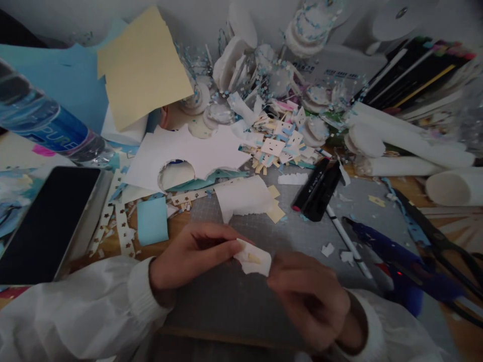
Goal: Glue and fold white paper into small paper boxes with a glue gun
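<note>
My left hand [194,254] and my right hand [309,296] meet over a grey cutting mat [241,301] and both pinch a small white paper piece [253,258] with a tan mark on it. The left fingers hold its left end, the right fingers its lower right edge. Both wrists wear white sleeves. Just beyond the hands lie a torn white paper scrap [243,197] and small tan squares [274,211].
A blue glue gun [396,261], black scissors [437,241], a white pen [349,241] and black markers [319,188] lie right. A tablet [45,221], water bottle [45,123], blue paper square [152,220] and white sheet with a round hole [188,156] sit left. Foam rolls [407,146] and paper scraps crowd the back.
</note>
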Demonstrator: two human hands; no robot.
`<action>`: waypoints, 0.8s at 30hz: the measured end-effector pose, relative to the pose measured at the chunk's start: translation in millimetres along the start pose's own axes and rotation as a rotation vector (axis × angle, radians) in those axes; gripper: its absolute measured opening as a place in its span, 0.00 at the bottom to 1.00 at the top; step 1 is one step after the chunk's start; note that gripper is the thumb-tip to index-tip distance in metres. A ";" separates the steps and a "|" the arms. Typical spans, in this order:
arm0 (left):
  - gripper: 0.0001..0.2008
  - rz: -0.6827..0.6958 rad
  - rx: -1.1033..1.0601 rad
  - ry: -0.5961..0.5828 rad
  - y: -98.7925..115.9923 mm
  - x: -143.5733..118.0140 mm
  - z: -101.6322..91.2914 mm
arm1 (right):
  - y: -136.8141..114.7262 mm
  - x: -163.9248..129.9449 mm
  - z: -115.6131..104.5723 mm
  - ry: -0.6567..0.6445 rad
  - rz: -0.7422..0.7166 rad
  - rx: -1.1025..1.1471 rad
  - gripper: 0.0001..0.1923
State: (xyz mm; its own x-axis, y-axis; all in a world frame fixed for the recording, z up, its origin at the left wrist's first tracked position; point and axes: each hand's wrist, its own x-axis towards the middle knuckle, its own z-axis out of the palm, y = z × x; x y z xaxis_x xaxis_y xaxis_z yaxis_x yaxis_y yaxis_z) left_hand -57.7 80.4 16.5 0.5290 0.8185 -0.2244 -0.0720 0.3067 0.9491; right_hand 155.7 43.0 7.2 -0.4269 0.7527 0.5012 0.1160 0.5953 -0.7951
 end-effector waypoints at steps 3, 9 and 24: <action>0.08 0.016 0.010 0.036 1.3 -0.9 0.1 | -2.8 -1.7 1.9 0.143 0.251 0.151 0.10; 0.09 0.151 0.087 0.046 2.0 -1.2 -0.1 | -0.8 5.8 4.9 0.122 0.543 0.376 0.05; 0.13 0.506 0.439 0.051 3.3 -3.1 2.9 | 0.0 8.0 9.5 0.058 0.473 0.316 0.04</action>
State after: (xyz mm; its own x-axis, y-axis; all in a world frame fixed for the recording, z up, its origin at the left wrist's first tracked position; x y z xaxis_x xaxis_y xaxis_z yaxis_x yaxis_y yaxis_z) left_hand -57.1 77.4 21.0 0.4790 0.8345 0.2724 0.0551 -0.3383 0.9394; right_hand 143.8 46.3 8.0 -0.3430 0.9362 0.0770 0.0048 0.0837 -0.9965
